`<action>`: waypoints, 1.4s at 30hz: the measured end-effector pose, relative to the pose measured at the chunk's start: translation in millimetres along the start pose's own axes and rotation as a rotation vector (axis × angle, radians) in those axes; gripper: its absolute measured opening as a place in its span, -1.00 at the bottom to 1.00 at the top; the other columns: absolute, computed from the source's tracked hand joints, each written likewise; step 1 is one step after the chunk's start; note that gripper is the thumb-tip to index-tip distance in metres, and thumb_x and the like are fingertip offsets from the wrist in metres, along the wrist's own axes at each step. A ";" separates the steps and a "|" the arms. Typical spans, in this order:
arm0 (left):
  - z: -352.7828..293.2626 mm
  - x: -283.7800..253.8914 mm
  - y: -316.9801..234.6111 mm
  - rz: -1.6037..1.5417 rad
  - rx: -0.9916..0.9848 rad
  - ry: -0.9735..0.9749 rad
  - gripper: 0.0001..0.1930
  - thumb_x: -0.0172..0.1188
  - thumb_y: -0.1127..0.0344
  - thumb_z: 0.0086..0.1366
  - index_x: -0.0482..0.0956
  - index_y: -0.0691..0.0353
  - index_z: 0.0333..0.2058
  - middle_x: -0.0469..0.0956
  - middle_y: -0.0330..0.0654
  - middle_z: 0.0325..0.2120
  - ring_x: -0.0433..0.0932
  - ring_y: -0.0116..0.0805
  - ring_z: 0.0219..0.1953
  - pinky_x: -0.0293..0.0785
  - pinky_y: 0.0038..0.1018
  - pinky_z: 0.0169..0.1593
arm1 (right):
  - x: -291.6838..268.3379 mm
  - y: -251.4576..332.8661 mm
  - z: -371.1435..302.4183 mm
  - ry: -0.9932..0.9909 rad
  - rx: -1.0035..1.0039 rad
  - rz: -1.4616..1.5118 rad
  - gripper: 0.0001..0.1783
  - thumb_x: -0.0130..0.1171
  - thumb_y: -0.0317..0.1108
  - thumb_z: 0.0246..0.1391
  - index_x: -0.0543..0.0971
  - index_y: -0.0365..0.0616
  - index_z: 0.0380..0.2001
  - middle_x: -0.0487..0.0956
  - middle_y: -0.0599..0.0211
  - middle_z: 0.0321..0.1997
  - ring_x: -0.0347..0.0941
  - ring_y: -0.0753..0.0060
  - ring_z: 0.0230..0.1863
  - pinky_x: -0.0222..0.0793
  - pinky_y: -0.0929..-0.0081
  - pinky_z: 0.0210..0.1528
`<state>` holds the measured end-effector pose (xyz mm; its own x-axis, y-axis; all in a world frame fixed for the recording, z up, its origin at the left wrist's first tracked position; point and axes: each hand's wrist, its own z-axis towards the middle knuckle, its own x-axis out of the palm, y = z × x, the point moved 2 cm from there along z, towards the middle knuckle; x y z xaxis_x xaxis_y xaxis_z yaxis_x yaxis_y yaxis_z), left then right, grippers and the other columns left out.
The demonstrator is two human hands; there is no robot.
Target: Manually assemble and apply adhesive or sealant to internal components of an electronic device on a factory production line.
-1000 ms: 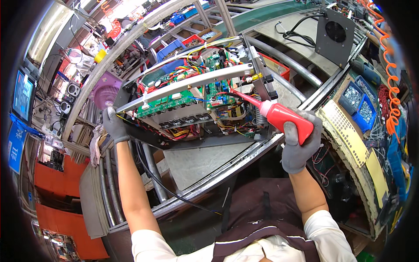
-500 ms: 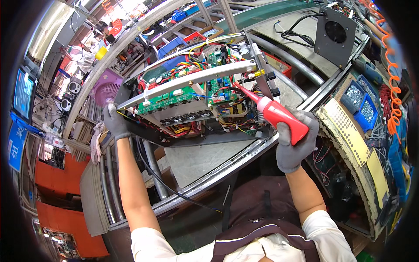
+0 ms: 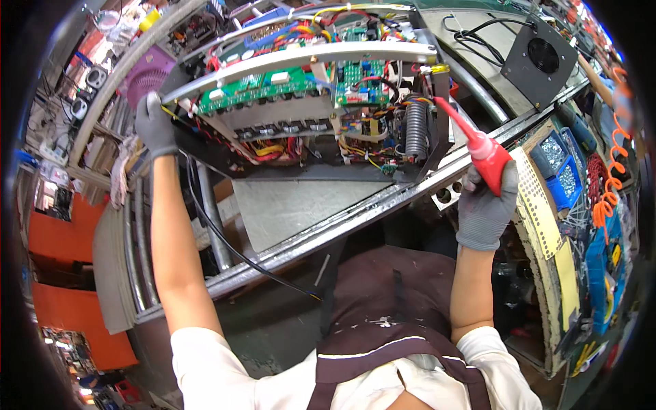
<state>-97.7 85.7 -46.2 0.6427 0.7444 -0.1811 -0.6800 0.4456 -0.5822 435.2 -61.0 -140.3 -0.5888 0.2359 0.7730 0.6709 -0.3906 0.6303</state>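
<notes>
A machine chassis with its inside exposed stands on the roller conveyor. Green circuit boards, bundled coloured wires and a grey coil fill it, and a pale metal bar crosses its top. My left hand, in a grey glove, is closed on the left end of that bar. In my gloved right hand is a red squeeze bottle with a long tapered nozzle. It is tilted up and left, its tip by the chassis's right edge, near a yellow connector; whether they touch I cannot tell.
A dark panel with a round fan and black cable lies beyond, at the right. Blue bins of small screws and an orange coiled hose are on the right. A black cable hangs over the conveyor's metal edge.
The bottle and my right hand have moved right, from over the wiring to the chassis's right edge. The view has shifted, so the chassis sits higher; my left hand stays on the bar.
</notes>
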 end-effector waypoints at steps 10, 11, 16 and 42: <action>-9.1 -8.7 -27.7 0.537 0.092 -0.064 -0.58 0.00 -0.05 0.25 0.60 0.20 -0.25 0.58 0.02 -0.37 0.55 -0.03 -0.32 0.41 -0.27 -0.20 | -83.1 6.0 -9.7 0.018 0.380 0.313 -0.53 -0.02 -0.04 0.22 0.39 -0.23 -0.01 0.48 0.21 -0.26 0.25 0.53 -0.52 0.25 0.63 -0.56; -13.6 -14.7 -36.6 0.578 0.086 -0.098 -0.57 -0.01 -0.08 0.24 0.61 0.17 -0.25 0.58 0.02 -0.35 0.56 0.02 -0.29 0.42 -0.24 -0.19 | -91.4 5.4 -11.9 0.020 0.390 0.312 -0.53 -0.02 -0.04 0.22 0.39 -0.23 -0.01 0.48 0.21 -0.26 0.25 0.53 -0.52 0.25 0.63 -0.56; -44.1 -22.1 -71.5 0.559 0.177 -0.113 -0.54 -0.05 -0.11 0.26 0.59 0.18 -0.29 0.57 0.02 -0.41 0.54 0.03 -0.34 0.41 -0.22 -0.23 | -124.2 4.7 -25.6 -0.078 0.461 0.303 -0.52 -0.01 -0.02 0.20 0.40 -0.20 -0.01 0.49 0.21 -0.25 0.24 0.51 -0.51 0.23 0.60 -0.54; -67.3 -17.5 -109.6 0.415 0.174 -0.160 -0.55 -0.21 0.13 0.37 0.45 0.47 -0.39 0.46 0.19 -0.40 0.41 0.21 -0.34 0.31 -0.06 -0.23 | -132.2 -20.2 -53.5 -0.195 0.686 0.237 -0.46 0.05 0.06 0.14 0.41 -0.17 -0.02 0.49 0.21 -0.28 0.27 0.51 -0.50 0.22 0.60 -0.49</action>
<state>-10.6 -9.6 -32.6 0.2510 0.9383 -0.2380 -0.9255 0.1606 -0.3430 475.5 -131.9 -259.1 -0.3463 0.3929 0.8519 0.9376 0.1762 0.2998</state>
